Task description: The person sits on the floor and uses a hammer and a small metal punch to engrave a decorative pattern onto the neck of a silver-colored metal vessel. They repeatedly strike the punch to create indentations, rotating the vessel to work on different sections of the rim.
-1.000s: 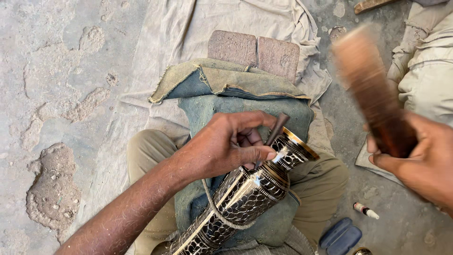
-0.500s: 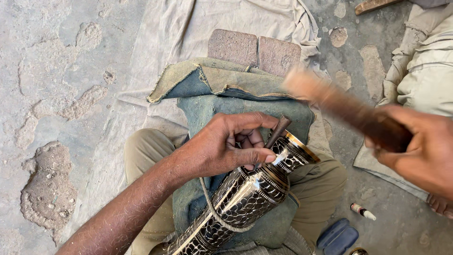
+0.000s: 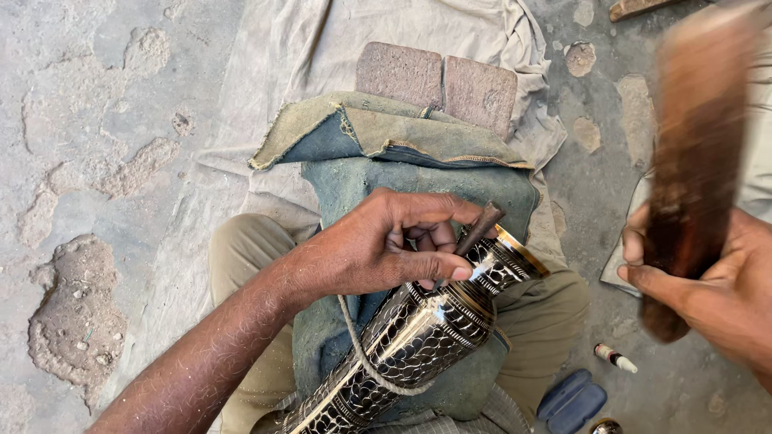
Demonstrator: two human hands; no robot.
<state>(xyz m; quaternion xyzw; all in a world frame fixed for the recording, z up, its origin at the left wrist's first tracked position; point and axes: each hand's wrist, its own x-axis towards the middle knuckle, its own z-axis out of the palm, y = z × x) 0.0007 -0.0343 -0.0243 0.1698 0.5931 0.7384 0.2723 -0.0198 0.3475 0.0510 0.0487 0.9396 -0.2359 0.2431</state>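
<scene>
A black metal vase (image 3: 418, 337) with engraved silver patterns and a brass rim lies tilted across my lap on a green-blue cloth pad (image 3: 402, 161). My left hand (image 3: 378, 245) rests on the vase's neck and pinches a small dark metal chisel (image 3: 480, 227) whose tip touches the neck. My right hand (image 3: 708, 297) grips a brown wooden mallet (image 3: 696, 153), raised upright and blurred at the right. A thin cord (image 3: 366, 354) loops over the vase body.
Two bricks (image 3: 438, 80) sit under the far edge of the pad on a pale sheet (image 3: 322, 48) spread over cracked concrete floor (image 3: 88, 161). A blue case (image 3: 571, 402) and a small white-tipped tube (image 3: 615, 358) lie by my right knee.
The mallet went from raised, to swung down over the chisel, and is raised upright again now. My left hand and the chisel stay on the vase neck.
</scene>
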